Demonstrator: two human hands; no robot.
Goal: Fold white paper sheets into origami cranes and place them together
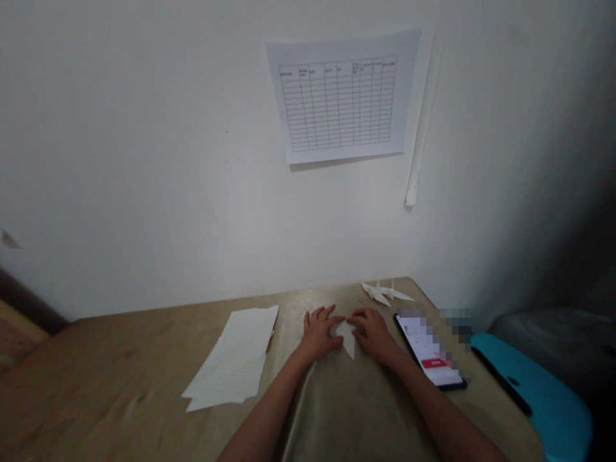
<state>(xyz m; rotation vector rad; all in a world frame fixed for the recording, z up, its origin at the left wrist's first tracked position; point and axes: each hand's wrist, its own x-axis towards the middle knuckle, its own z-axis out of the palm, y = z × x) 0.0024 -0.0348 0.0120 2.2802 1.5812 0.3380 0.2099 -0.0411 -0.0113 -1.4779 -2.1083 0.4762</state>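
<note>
A small white piece of folded paper, kite-shaped with a pointed end toward me, lies on the table between my hands. My left hand holds its left side with thumb and index finger, while the other fingers spread out above the tabletop. On the right side, my right hand grips the same paper between thumb and index finger, its other fingers curled. Both index fingertips meet near the paper's top edge. Folded white paper cranes rest beyond my right hand, near the table's back corner.
A stack of white paper sheets lies left of my left arm. To the right, a phone with its screen lit lies on the brown table. A blue object stands past the right edge. A printed chart hangs on the wall.
</note>
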